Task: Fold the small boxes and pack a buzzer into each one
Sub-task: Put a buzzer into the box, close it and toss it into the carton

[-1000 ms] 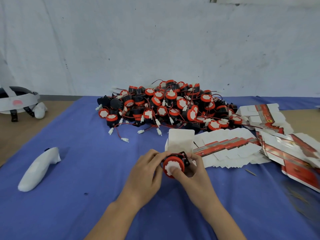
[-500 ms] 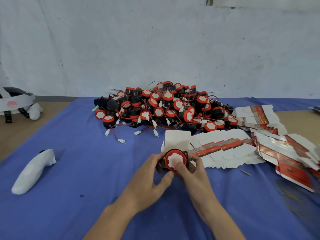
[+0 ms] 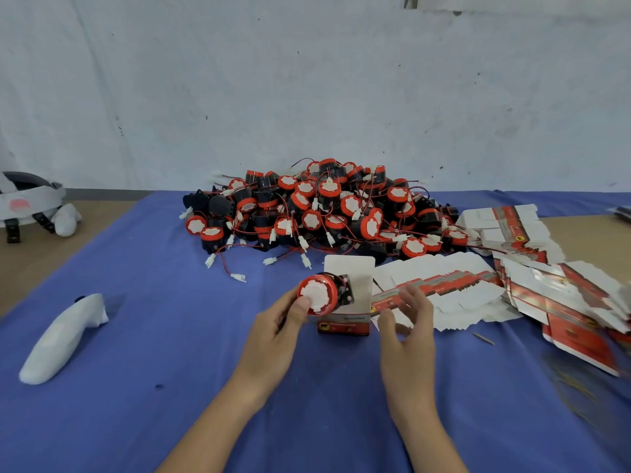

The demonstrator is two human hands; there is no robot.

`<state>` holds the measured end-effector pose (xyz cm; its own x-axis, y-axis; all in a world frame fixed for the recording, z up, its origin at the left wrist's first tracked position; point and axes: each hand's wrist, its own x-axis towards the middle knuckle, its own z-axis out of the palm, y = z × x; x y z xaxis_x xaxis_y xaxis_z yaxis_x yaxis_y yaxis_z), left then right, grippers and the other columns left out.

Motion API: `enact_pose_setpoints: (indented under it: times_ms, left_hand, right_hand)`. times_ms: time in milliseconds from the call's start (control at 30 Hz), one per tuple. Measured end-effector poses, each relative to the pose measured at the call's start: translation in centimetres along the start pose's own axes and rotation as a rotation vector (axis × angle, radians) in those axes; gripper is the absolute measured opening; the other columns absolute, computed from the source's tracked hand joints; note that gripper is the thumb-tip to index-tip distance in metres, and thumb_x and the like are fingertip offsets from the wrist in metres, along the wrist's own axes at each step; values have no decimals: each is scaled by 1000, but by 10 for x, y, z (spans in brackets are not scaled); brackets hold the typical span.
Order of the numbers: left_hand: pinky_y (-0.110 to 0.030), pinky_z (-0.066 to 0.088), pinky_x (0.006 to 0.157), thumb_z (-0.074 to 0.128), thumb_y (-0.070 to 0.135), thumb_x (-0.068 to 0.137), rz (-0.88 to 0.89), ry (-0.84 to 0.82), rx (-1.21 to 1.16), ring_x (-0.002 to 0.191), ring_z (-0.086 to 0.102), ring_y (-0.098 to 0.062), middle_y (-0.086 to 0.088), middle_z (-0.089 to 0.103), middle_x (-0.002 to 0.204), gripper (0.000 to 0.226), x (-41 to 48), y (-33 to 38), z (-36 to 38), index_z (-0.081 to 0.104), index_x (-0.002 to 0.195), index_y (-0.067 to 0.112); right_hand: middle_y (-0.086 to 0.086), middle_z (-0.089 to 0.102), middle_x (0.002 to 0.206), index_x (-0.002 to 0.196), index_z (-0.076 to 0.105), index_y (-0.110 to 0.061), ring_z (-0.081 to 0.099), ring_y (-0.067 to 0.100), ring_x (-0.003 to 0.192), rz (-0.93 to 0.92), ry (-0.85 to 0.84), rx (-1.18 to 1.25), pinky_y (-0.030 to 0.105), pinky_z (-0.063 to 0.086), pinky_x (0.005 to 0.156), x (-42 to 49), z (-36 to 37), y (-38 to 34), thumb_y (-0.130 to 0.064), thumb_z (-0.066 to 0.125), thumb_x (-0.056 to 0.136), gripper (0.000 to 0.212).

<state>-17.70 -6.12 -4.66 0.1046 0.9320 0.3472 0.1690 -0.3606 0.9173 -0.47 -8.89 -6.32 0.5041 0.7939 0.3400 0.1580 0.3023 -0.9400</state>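
My left hand [image 3: 278,331] grips a buzzer [image 3: 319,293] with a red rim, a white face and a black body, held just above the cloth. Right behind it stands a small folded box [image 3: 348,307], red and black at the front, with its white lid flap raised. My right hand [image 3: 406,317] hovers to the right of the box with fingers spread, holding nothing. A big pile of buzzers [image 3: 324,209] with red wires lies further back. Flat unfolded boxes [image 3: 440,281] fan out to the right.
A blue cloth [image 3: 153,353] covers the table. A white handheld controller [image 3: 59,339] lies at the left. A white headset [image 3: 27,203] rests at the far left on bare wood. More flat cartons [image 3: 573,302] are stacked at the right edge.
My right hand has let go of the buzzer and moved right, fingers apart. The left hand alone now holds the buzzer, and the box front shows between the hands.
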Motion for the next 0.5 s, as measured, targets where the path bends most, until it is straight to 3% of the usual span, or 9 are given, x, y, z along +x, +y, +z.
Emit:
enact_pose_setpoints:
  times_ms: [67,167,233,300,367,433,500]
  left_hand:
    - [-5,45,83,44,49,92,-1,10,4,102,63,8,28,70,104,37,1,-3,-2,62,121,37]
    - [-15,48,96,46,45,93,18,27,14,115,61,0,14,70,121,49,2,-7,-3,60,134,22]
    - [-18,47,100,46,42,96,37,37,24,118,59,1,11,67,126,49,2,-8,-2,58,137,18]
    - [-17,47,100,46,39,98,47,46,25,119,58,3,11,66,128,46,1,-8,-2,58,138,19]
    - [-14,46,99,45,41,97,54,65,28,120,57,4,13,65,129,47,1,-9,-2,58,137,20]
    - [-9,44,95,44,42,97,71,84,44,119,56,8,17,65,127,47,1,-10,-2,59,137,23]
    - [-5,43,91,44,41,97,89,89,72,117,55,11,23,64,124,42,0,-12,-3,57,136,29]
  right_hand:
    - [-23,44,145,150,32,-43,44,-1,133,68,-105,-73,19,44,98,2,2,3,-18,60,99,63]
    - [-51,41,127,151,16,-52,48,-15,120,87,-277,-158,1,44,80,2,9,11,-19,64,97,80]
    - [-46,45,129,156,13,-44,48,-10,124,52,-330,-244,7,46,89,4,11,13,-23,68,96,84]
    - [-23,50,142,160,11,-38,45,6,134,54,-337,-273,26,46,106,4,12,12,-30,71,93,90]
    - [-15,50,145,158,16,-37,42,14,138,46,-333,-281,39,43,111,6,13,14,-35,73,91,89]
    - [-14,44,152,158,16,-38,37,14,143,38,-337,-295,41,41,113,6,14,13,-42,73,89,90]
    - [-20,40,154,159,10,-41,34,10,144,48,-339,-289,34,41,111,7,15,12,-48,73,88,95]
